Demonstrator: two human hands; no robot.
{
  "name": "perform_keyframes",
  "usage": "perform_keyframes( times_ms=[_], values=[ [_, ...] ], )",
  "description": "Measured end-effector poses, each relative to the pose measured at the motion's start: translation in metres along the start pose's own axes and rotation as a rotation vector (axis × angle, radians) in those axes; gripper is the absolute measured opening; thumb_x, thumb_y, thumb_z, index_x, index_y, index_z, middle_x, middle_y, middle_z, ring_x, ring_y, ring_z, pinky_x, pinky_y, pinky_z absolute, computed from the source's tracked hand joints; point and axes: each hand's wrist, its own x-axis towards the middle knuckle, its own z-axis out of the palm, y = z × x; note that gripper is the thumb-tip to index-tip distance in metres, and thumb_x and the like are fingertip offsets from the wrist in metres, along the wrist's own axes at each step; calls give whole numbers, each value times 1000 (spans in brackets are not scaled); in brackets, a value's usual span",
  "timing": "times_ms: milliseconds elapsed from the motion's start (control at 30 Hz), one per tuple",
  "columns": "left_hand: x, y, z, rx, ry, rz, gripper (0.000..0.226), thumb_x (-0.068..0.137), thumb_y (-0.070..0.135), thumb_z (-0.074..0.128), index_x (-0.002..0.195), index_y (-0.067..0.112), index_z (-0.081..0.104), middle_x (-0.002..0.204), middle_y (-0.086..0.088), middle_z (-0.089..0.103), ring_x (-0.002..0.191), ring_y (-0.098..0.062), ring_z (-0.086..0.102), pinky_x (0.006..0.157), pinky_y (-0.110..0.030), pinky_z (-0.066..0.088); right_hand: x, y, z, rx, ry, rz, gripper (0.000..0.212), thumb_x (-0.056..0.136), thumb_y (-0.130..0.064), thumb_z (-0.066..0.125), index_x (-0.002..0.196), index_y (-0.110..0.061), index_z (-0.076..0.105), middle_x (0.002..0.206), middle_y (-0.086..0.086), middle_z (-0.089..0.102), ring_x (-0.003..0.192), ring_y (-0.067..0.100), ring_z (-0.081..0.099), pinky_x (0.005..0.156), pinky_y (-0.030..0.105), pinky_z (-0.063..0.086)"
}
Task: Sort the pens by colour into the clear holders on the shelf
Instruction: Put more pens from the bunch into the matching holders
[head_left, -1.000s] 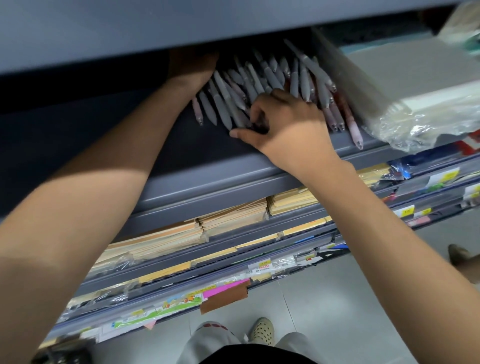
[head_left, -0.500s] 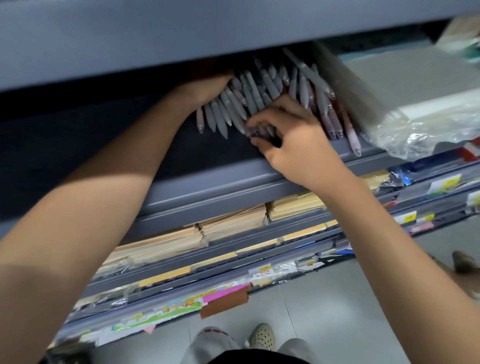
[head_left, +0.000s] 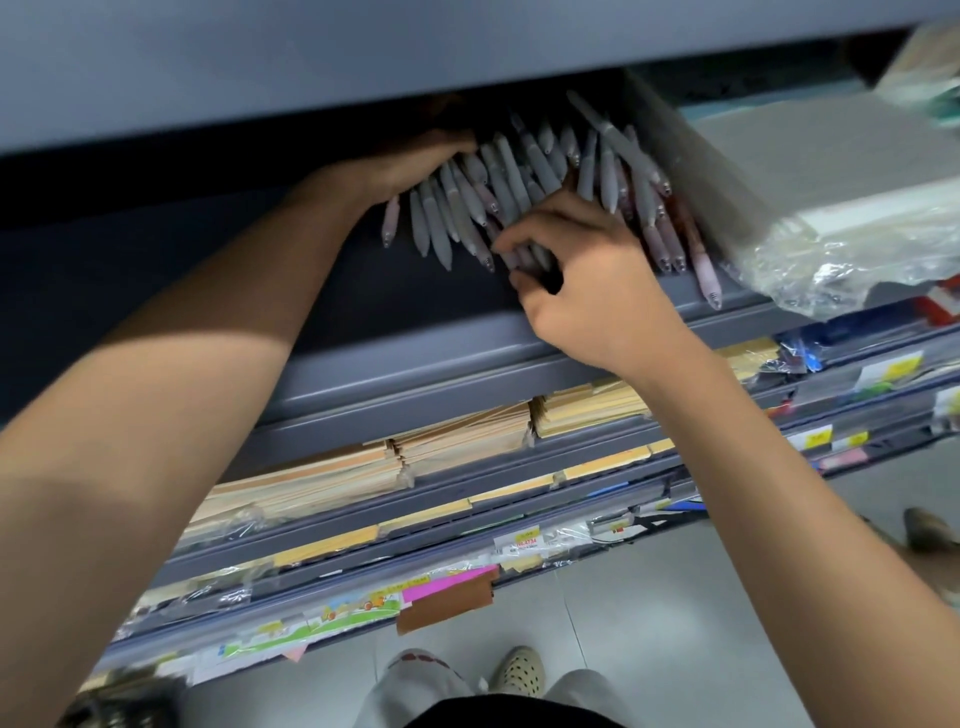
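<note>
A fanned bunch of grey and pale pink pens (head_left: 524, 176) lies on the grey shelf (head_left: 426, 338) under the upper shelf. My left hand (head_left: 415, 166) reaches in from the left and wraps over the back ends of the leftmost pens; its fingertips are hidden in shadow. My right hand (head_left: 587, 275) sits at the front of the bunch, with thumb and curled fingers pinching a few pens near their tips. More pinkish pens (head_left: 706, 270) lie at the right edge of the bunch. I cannot make out any clear holder's outline.
A stack of sheets in clear plastic wrap (head_left: 831, 228) borders the pens on the right. Lower shelves hold stacks of tan envelopes (head_left: 467, 441) and labelled stationery. The tiled floor (head_left: 649, 597) and my shoes are below.
My left hand came forward from the dark back of the shelf onto the left pens. My right hand shifted from pressing on the bunch to pinching pens at its front.
</note>
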Motion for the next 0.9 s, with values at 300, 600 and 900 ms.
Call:
perform_keyframes(
  times_ms=[300, 600, 900],
  values=[
    [5, -7, -1, -31, 50, 57, 33, 97, 40, 55, 123, 20, 57, 107, 0, 61, 95, -23, 61, 58, -10, 49, 1, 2, 5, -38, 67, 0, 12, 85, -13, 68, 96, -8, 72, 103, 7, 64, 89, 24, 63, 79, 38, 53],
    [-2, -7, 1, 7, 106, 125, 28, 95, 39, 62, 121, 30, 61, 121, 7, 61, 112, -8, 56, 88, -12, 40, 0, 0, 3, -42, 151, -4, 11, 82, -14, 69, 90, -8, 71, 100, 9, 64, 86, 26, 64, 73, 38, 55],
    [-28, 21, 8, 52, 76, -302, 57, 92, 49, 38, 122, 10, 66, 115, -21, 68, 94, -38, 68, 76, -33, 57, 7, 3, 6, -185, 248, 154, 20, 83, -19, 64, 100, -8, 67, 109, 15, 61, 84, 36, 62, 67, 34, 48]
  ],
)
